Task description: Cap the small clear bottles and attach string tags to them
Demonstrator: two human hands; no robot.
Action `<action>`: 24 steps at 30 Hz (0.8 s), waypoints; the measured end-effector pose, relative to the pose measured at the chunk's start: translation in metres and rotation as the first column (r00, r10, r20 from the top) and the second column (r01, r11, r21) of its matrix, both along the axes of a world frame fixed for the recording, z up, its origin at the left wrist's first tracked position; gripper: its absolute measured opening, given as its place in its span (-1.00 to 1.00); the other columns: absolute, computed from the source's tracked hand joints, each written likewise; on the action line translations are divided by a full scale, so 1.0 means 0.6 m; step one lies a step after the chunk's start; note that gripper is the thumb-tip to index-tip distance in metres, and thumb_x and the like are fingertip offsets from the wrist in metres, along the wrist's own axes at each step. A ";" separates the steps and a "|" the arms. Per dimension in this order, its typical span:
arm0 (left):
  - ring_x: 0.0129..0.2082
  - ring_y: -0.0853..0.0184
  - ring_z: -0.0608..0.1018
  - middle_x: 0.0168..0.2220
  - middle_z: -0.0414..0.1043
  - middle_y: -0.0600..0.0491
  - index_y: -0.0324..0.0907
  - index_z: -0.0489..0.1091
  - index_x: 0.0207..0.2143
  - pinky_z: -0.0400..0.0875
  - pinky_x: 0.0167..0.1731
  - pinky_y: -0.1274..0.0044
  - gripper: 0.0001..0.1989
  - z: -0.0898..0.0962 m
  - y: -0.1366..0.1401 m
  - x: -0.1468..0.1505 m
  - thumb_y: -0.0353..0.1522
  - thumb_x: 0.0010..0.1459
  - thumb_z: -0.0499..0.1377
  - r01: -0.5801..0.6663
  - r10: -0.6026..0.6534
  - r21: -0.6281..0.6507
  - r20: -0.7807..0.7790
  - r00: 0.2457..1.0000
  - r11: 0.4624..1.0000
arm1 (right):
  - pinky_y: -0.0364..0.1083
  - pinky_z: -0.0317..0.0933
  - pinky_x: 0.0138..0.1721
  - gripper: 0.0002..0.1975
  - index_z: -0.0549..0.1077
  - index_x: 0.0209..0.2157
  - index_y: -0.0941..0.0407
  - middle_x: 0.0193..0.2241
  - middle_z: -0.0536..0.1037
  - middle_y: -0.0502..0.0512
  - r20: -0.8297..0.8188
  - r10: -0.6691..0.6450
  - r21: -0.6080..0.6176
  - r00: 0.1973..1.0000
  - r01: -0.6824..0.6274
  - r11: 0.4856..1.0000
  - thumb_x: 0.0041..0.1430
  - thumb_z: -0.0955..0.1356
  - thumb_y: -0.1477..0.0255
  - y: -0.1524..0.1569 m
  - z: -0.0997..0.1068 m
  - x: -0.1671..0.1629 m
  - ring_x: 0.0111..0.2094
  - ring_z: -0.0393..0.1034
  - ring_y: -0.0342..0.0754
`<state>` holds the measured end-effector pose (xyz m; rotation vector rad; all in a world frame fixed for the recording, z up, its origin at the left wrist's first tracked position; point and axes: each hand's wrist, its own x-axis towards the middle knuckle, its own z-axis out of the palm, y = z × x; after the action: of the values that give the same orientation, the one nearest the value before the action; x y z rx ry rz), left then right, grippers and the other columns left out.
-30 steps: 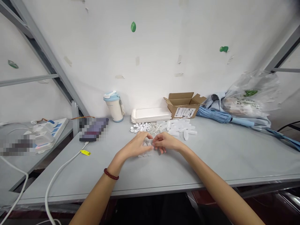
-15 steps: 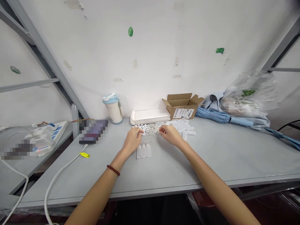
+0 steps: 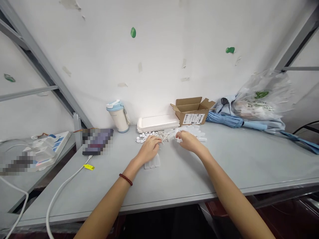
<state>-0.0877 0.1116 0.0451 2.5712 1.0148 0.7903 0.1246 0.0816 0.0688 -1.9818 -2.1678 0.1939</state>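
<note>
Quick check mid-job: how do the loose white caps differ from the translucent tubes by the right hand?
The white caps are short and stubby; the translucent tubes are longer and slender. The caps look opaque, while the tubes look see-through. The caps lie left of the pale cords, the tubes right. Both lie loose in clusters on the grey table.

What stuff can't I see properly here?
All in the head view:
- Frosted pieces: upper ends, behind the left hand.
- Anything under the left hand's fingers: its own back hides it.
- Dark device: screen blurred by pixel blocks.
- Box label: print too small.
</note>
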 end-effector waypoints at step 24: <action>0.14 0.12 0.14 0.02 0.38 0.06 -0.11 0.43 -0.27 0.03 0.13 0.21 -0.48 -0.003 -0.013 -0.004 -0.11 0.29 -0.27 -0.047 0.035 -0.233 -0.056 0.998 0.971 | -0.07 0.03 -0.26 -0.51 0.42 -0.16 0.19 -0.16 0.47 0.22 0.137 -0.018 -0.025 0.990 0.022 0.999 -0.12 0.17 0.82 0.000 -0.013 -0.007 -0.09 0.24 0.09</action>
<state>-0.0901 0.1036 0.0432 2.3865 1.1082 0.5777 0.1204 0.0813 0.0610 -2.0875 -2.2372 0.0872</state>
